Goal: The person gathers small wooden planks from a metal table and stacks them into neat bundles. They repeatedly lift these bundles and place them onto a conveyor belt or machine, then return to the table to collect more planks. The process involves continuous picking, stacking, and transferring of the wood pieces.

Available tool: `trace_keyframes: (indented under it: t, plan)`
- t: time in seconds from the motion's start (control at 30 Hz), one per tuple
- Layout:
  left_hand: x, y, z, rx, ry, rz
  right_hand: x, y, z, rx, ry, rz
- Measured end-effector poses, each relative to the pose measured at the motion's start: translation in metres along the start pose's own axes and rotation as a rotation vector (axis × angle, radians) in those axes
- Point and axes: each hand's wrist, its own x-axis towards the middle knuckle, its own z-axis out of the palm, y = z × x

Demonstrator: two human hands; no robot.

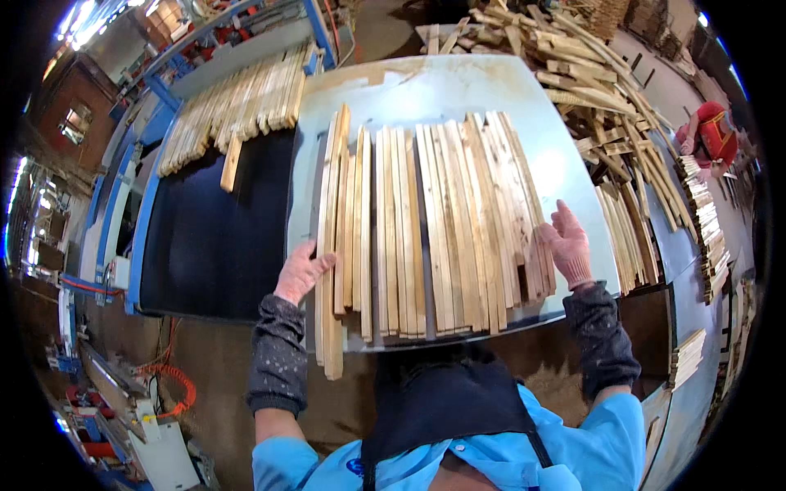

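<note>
A row of long, narrow wooden strips lies side by side on a pale metal tabletop, with a few gaps between groups. Both hands wear pinkish gloves. At the row's left edge, my left hand rests beside the outermost strip, its thumb against the wood and its fingers apart. That strip sticks out nearer to me than the others. At the opposite edge, my right hand is open, fingers pointing away from me and thumb toward the shorter strips. Neither hand is wrapped round a strip.
Left of the tabletop is a black conveyor belt in a blue frame, bearing strips and one jutting piece. A loose wood pile lies at the far right. Beyond it is a person in red.
</note>
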Motion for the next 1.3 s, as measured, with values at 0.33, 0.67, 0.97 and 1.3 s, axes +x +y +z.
trace_keyframes:
  t: [0.33, 0.67, 0.97, 1.3]
  plan:
    - [-0.048, 0.016, 0.002, 0.185, 0.182, -0.222, -0.071, 0.000, 0.017, 0.265, 0.025, -0.185]
    - [-0.109, 0.068, 0.041, 0.435, -0.031, -0.114, -0.096, 0.025, -0.028, -0.213, -0.344, -0.143]
    - [-0.050, 0.071, 0.071, 0.517, 0.074, -0.022, 0.022, -0.016, 0.011, -0.286, -0.274, 0.197]
    - [-0.004, 0.067, 0.028, 0.601, 0.073, -0.082, 0.069, -0.065, 0.074, -0.233, -0.258, 0.131]
